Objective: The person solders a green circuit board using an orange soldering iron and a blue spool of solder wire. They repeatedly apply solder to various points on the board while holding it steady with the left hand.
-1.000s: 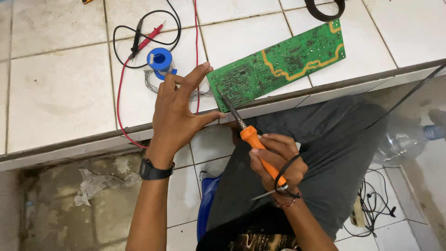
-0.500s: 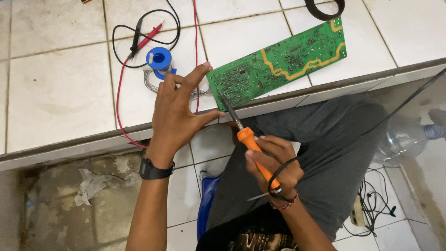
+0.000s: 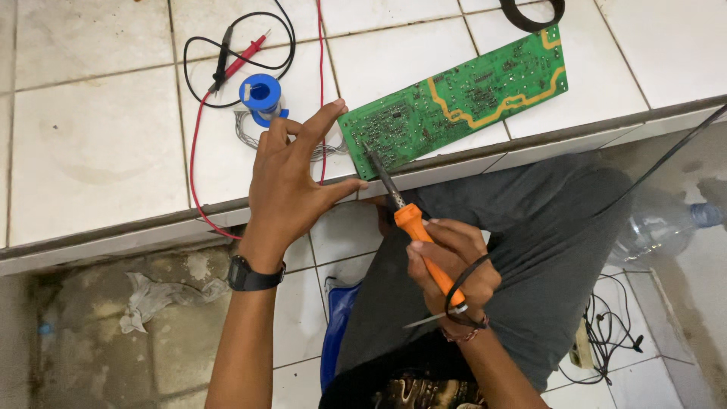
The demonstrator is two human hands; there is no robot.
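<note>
Right hand [image 3: 447, 269] fingers grip the soldering iron [image 3: 413, 223] — tip seemingly on the circuit board [image 3: 454, 102]; left hand [image 3: 291, 178] spread open beside.

You are not looking at any labels, signs or screens here. The nearest things to packaging are a clear plastic bottle [image 3: 659, 227] with a blue cap, lying on its side on the floor to your right below the counter edge, and a crumpled pale wrapper or scrap [image 3: 155, 297], hard to identify, sitting on the grimy floor to your left.
</note>
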